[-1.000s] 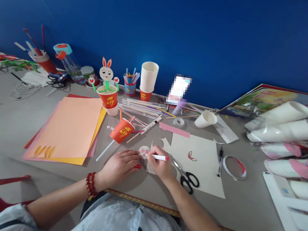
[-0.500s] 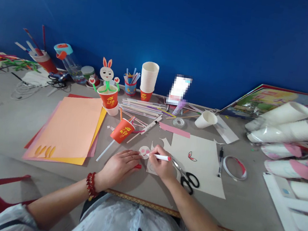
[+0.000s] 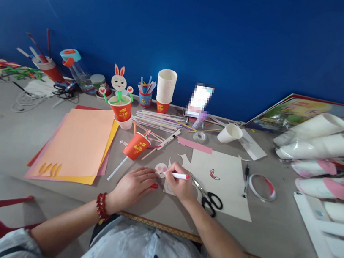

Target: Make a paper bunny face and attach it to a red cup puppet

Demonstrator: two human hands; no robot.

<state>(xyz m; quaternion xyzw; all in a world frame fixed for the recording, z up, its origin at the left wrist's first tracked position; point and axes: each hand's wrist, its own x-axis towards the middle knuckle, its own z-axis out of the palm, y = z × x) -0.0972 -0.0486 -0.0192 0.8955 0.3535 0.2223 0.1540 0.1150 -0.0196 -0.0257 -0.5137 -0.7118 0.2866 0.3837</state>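
Note:
In my right hand [image 3: 180,183] is a white marker [image 3: 180,176] with a red end, its tip on a small round paper cutout [image 3: 160,169]. Pink spots show on the cutout. My left hand [image 3: 133,185] lies flat, fingers stretched out, with the fingertips at the cutout's left edge. A red marker cap [image 3: 153,186] sits beside the left fingers. Black-handled scissors [image 3: 209,200] rest right of my right hand, partly on a white sheet [image 3: 234,185] with two small red-and-black leaf shapes drawn on it. Cut paper scraps lie under my right hand.
An orange paper cup [image 3: 137,145] with straws lies tilted ahead of my left hand. Behind it stands a cup with a paper rabbit [image 3: 119,82]. Coloured paper sheets [image 3: 77,141] are at left. A cup stack [image 3: 166,85], straws [image 3: 157,120] and tape roll [image 3: 262,187] lie farther off.
Almost nothing differs. Both hands keep their places, and the marker tip stays on the round cutout with at most a very slight shift.

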